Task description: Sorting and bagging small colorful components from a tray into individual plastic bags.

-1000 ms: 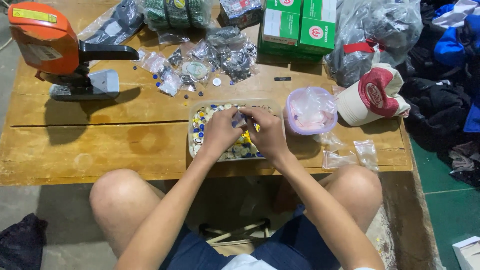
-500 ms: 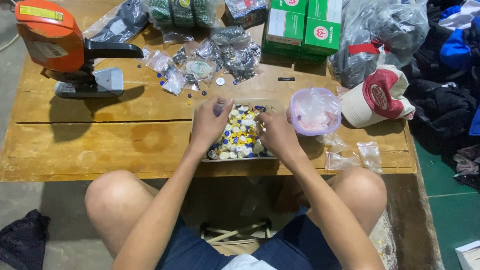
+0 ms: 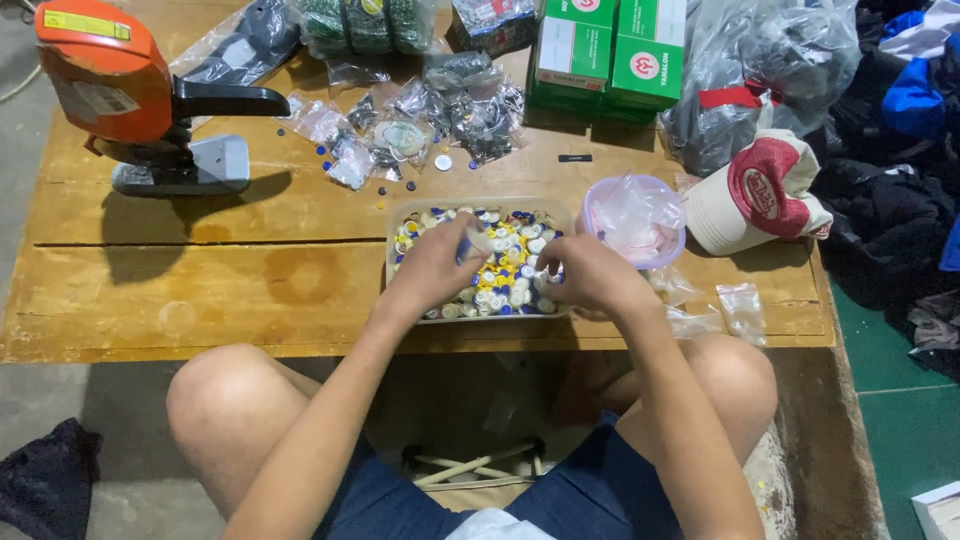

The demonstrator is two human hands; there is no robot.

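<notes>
A clear plastic tray (image 3: 402, 212) full of small white, yellow and blue buttons (image 3: 508, 262) sits near the front edge of a low wooden table (image 3: 200, 280). My left hand (image 3: 436, 268) rests over the tray's left half, fingers curled into the buttons. My right hand (image 3: 588, 274) is over the tray's right edge, fingers pinched at some buttons. What each hand grips is too small to tell. My bare knees are below the table edge.
A pink bowl with a plastic bag (image 3: 634, 218) stands right of the tray, next to a red-and-white cap (image 3: 762, 190). An orange machine (image 3: 120, 90) stands far left. Small bags of parts (image 3: 420, 120), green boxes (image 3: 610, 50) and dark bags line the back.
The view has shifted slightly. My hands have moved apart over the tray, the left to its left half and the right to its right edge.
</notes>
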